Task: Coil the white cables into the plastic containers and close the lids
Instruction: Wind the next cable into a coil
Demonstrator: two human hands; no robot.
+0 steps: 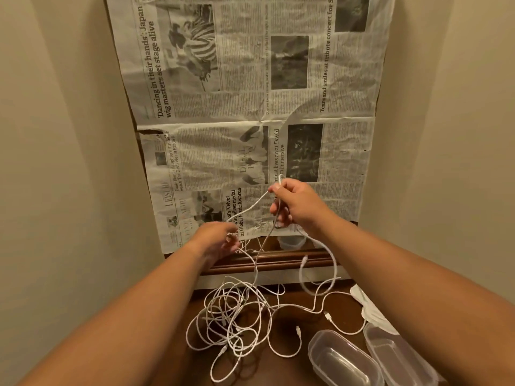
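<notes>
currently my right hand (298,204) and left hand (218,240) each pinch the white cable (252,205), its span slanting down-left.

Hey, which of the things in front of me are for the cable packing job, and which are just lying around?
For the job: white cables, held by left hand and right hand; left container; right container, both open.
Lying about: newspaper; wooden frame; white item at right edge, unclear what.
</notes>
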